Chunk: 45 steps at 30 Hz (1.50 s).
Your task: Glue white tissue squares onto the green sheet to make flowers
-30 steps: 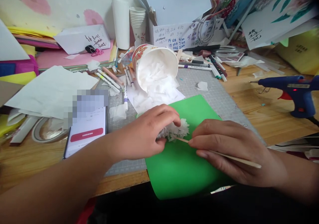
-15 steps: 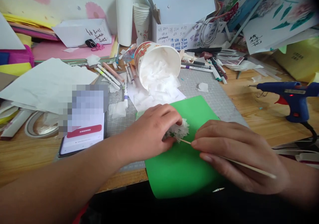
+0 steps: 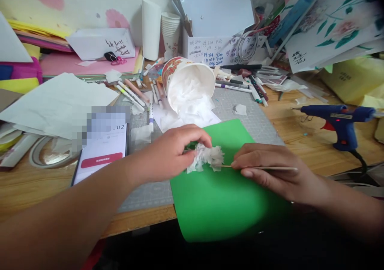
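Note:
My left hand (image 3: 172,152) has its thumb and index finger closed around a ruffled cluster of white tissue-paper petals (image 3: 205,156), with some green showing beside it. Those petals lie over a bright green sheet (image 3: 216,210) that overhangs the front table edge. From the right, my right hand (image 3: 273,174) pinches a thin wooden stick (image 3: 277,168), held nearly level. The stick's left tip reaches the lower right petals; whether a loose piece clings to it I cannot tell. Behind, a tipped paper tub (image 3: 170,76) spills white tissue pieces (image 3: 190,112).
A blue glue gun (image 3: 339,118) stands at the right, its red light on. On the left are a phone (image 3: 102,170), tape roll (image 3: 45,156) and white paper sheets (image 3: 60,102). Markers (image 3: 234,87) and paper cups (image 3: 170,30) line the back of the grey cutting mat (image 3: 255,126).
The petal cluster has turned and shows more of its white side. My right hand has levelled the stick, whose tip remains at the petals. The camera view has shifted slightly.

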Each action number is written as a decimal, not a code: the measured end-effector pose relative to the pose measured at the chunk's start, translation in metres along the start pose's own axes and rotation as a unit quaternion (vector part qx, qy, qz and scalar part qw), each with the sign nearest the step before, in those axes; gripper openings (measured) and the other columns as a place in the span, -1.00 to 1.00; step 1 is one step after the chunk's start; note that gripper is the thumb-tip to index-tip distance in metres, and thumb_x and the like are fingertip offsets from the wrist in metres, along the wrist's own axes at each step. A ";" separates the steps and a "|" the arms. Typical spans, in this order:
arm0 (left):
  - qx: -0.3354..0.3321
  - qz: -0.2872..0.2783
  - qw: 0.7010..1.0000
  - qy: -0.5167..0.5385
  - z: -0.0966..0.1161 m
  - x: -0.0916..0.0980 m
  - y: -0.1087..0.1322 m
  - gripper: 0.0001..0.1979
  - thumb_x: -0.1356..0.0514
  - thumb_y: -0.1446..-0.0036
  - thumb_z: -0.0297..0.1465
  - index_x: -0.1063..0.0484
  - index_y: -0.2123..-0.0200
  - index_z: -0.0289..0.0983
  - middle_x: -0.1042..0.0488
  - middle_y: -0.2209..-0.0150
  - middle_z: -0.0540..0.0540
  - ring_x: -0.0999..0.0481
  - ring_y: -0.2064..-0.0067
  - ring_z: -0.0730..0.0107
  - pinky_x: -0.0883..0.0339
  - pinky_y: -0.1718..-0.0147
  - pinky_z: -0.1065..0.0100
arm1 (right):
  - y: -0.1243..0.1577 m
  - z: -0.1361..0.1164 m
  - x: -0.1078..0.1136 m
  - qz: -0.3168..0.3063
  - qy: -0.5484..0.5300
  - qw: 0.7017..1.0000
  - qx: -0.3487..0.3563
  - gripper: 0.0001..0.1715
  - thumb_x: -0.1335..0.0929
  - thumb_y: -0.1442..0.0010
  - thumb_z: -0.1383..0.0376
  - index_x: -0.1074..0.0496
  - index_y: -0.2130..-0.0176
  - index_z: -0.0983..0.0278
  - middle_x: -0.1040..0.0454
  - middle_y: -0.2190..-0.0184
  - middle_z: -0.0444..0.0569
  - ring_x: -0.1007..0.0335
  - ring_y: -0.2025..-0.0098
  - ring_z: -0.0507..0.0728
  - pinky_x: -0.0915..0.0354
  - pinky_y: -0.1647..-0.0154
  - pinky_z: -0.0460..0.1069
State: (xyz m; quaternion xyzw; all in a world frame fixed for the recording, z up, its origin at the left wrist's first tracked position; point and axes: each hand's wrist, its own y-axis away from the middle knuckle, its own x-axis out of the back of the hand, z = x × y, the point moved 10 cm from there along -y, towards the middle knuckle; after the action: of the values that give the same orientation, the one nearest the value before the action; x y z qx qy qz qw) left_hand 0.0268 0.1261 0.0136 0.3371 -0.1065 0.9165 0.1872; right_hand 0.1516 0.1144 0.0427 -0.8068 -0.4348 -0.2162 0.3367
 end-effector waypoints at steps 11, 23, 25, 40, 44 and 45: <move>-0.097 0.000 0.993 -0.074 0.025 -0.003 0.006 -0.74 -0.18 0.00 -0.56 -0.39 0.21 -0.20 -0.33 0.03 -0.08 -0.34 -0.03 0.31 -0.24 -0.05 0.21 | 0.018 -0.001 0.037 0.130 -0.020 0.986 -0.103 -0.89 -0.35 -0.19 0.39 -0.50 0.25 0.26 -0.53 0.42 -0.06 -0.48 0.35 0.03 -0.39 0.35 -0.11; -0.104 -0.002 0.989 -0.102 0.019 -0.017 0.005 -0.70 -0.20 0.06 -0.55 -0.35 0.19 -0.23 -0.34 0.07 -0.11 -0.36 0.02 0.26 -0.27 0.00 0.16 | 0.022 -0.038 -0.020 0.109 0.173 0.978 -0.024 -0.76 -0.29 -0.23 0.41 -0.44 0.10 0.28 -0.51 0.32 0.04 -0.45 0.31 0.07 -0.40 0.33 -0.04; -0.103 -0.002 0.988 -0.114 0.017 -0.019 0.004 -0.69 -0.20 0.07 -0.54 -0.36 0.18 -0.24 -0.35 0.08 -0.12 -0.36 0.04 0.24 -0.28 0.02 0.14 | 0.020 -0.038 -0.022 0.100 0.207 0.973 -0.017 -0.78 -0.29 -0.23 0.41 -0.44 0.11 0.28 -0.52 0.31 0.04 -0.45 0.32 0.07 -0.39 0.36 -0.05; -0.080 -0.011 0.985 -0.153 0.014 -0.023 0.003 -0.72 -0.21 0.06 -0.50 -0.39 0.19 -0.29 -0.41 0.11 -0.15 -0.37 0.04 0.17 -0.27 0.03 0.13 | 0.022 -0.035 -0.022 0.085 0.221 0.972 -0.007 -0.77 -0.30 -0.21 0.45 -0.41 0.10 0.32 -0.50 0.27 0.06 -0.46 0.32 0.06 -0.38 0.39 -0.08; -0.086 -0.013 0.985 -0.151 0.014 -0.023 0.002 -0.71 -0.21 0.06 -0.51 -0.39 0.19 -0.28 -0.41 0.11 -0.14 -0.36 0.04 0.19 -0.27 0.03 0.14 | 0.028 -0.039 -0.016 0.123 0.177 0.976 -0.002 -0.75 -0.32 -0.17 0.49 -0.41 0.11 0.34 -0.47 0.29 0.05 -0.45 0.30 0.05 -0.38 0.34 -0.07; -0.087 -0.013 0.985 -0.151 0.014 -0.023 0.002 -0.71 -0.22 0.06 -0.51 -0.39 0.19 -0.28 -0.41 0.11 -0.14 -0.36 0.04 0.19 -0.26 0.02 0.14 | 0.028 -0.038 -0.018 0.112 0.178 0.978 -0.005 -0.74 -0.32 -0.17 0.49 -0.41 0.11 0.34 -0.47 0.28 0.06 -0.45 0.30 0.05 -0.38 0.34 -0.07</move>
State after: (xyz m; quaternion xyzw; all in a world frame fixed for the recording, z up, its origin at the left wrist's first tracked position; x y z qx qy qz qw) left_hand 0.0507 0.1137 0.0087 0.4554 -0.2086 0.8397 0.2100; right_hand 0.1637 0.0650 0.0471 -0.8007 -0.2737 -0.3192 0.4266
